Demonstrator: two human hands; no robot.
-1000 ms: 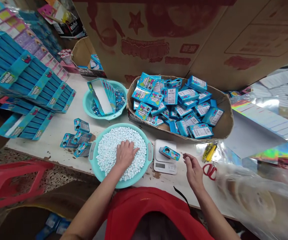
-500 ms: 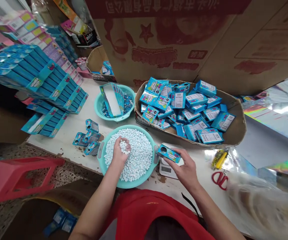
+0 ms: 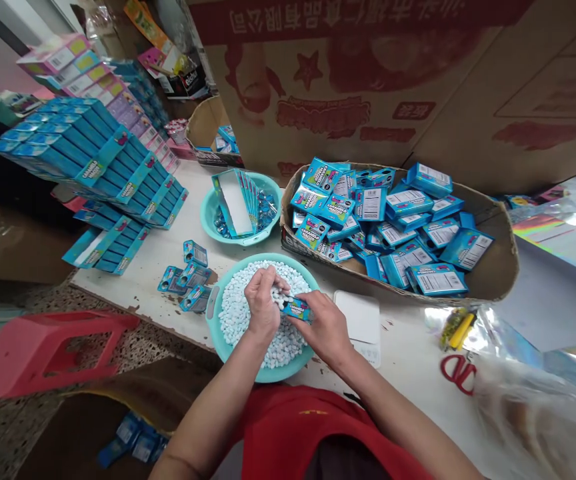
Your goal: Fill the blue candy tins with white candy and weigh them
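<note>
Over a turquoise basin [image 3: 217, 340] full of small white candies [image 3: 279, 347], my two hands meet. My left hand [image 3: 265, 300] is curled around a handful of white candies, right at the end of a small blue candy box [image 3: 297, 309]. Some candies show at the box's dark round hole. My right hand [image 3: 325, 327] grips that box from the right, thumb on the near side and fingers on the far side. Whether candies are dropping inside is hidden by the fingers. A white scale [image 3: 361, 313] lies just right of the basin.
Several small blue boxes [image 3: 193, 275] stand left of the basin. Behind are a second turquoise bowl [image 3: 208, 217] and a cut carton [image 3: 505, 267] heaped with boxes. Red scissors [image 3: 458, 373] lie at right; a stack of display boxes [image 3: 118, 173] rises at left.
My right hand has brought the blue box left from above the scale to over the basin. My left hand has lifted its candies up to the box's hole. The view has shifted slightly.
</note>
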